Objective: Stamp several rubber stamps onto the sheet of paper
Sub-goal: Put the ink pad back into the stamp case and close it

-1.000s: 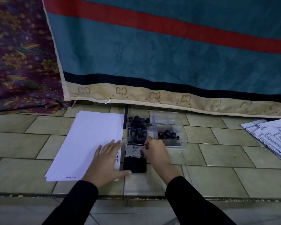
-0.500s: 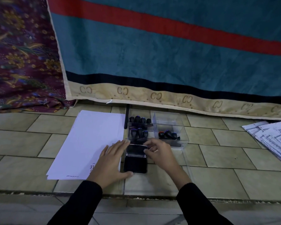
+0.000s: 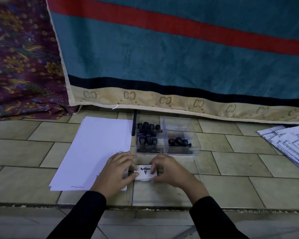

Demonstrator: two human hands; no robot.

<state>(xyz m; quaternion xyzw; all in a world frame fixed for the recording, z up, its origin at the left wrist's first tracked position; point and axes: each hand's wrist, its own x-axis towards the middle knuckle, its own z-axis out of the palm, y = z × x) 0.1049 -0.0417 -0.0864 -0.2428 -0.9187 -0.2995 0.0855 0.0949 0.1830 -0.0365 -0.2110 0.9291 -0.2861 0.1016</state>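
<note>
As viewed from the head, shows two hands on one ink pad [image 3: 145,173] with a white lid marked Artline. Grips the pad's left end with the left hand [image 3: 116,171], fingers curled over the far edge and thumb hooked at the near edge. Grips the right end the same way with the right hand [image 3: 171,171]. Sets the pad on the tile floor [image 3: 248,163], touching neither the box nor the paper as far as can be told, just right of one stack of white paper [image 3: 97,147] and just in front of one clear box [image 3: 195,149]. Lays the left hand's heel over the stack's right edge. Bears three small patches of dark print on the top sheet, two of them partly hidden by that hand.

Counts ten rubber stamps [image 3: 148,139] by their dark knobs inside the divided box: four at back left, three at front left, three at front right, one of these last orange-tipped. Adds one black pen [image 3: 134,125] along the box's left wall, one fan of printed sheets [image 3: 290,140] well apart at right, one teal blanket [image 3: 179,57] with one red stripe behind, and one floral cloth [image 3: 21,57] at far left.
</note>
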